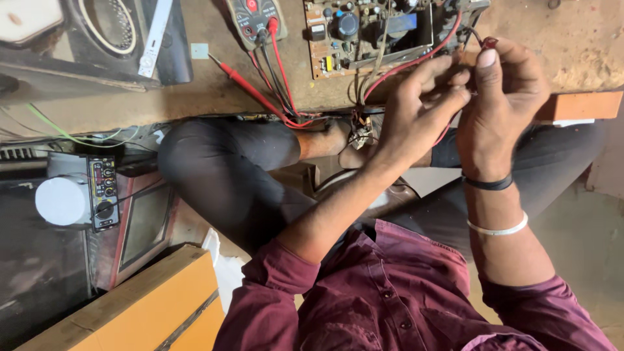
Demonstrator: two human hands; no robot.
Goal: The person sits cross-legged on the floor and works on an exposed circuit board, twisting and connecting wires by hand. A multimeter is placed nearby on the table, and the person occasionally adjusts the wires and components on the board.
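Left hand (426, 97): raised at the 1 o'clock part of the view, fingers curled and pinching a thin red insulated wire (416, 62) against the right hand.
Right hand (500, 104): just beside the left hand and touching it, thumb upright, fingertips pressed together on the same wire's end; a small red tip shows above the thumb.
Wire axis: long axis runs from the pinched end toward 12 o'clock, arching up to the brown printed circuit board with a dark round capacitor (364, 32).
Wire end: points toward 3 o'clock, into the hands; its exact tip is hidden by the fingers.
Circuit board: lies flat on the worn brown wooden surface (578, 45), at 12 o'clock.
Meter: a grey-green multimeter with a red dial (253, 16) rests at 11 o'clock, well apart from the hands.
Probe: a slim red test probe (250, 88) lies on the surface, tip pointing toward 10 o'clock.
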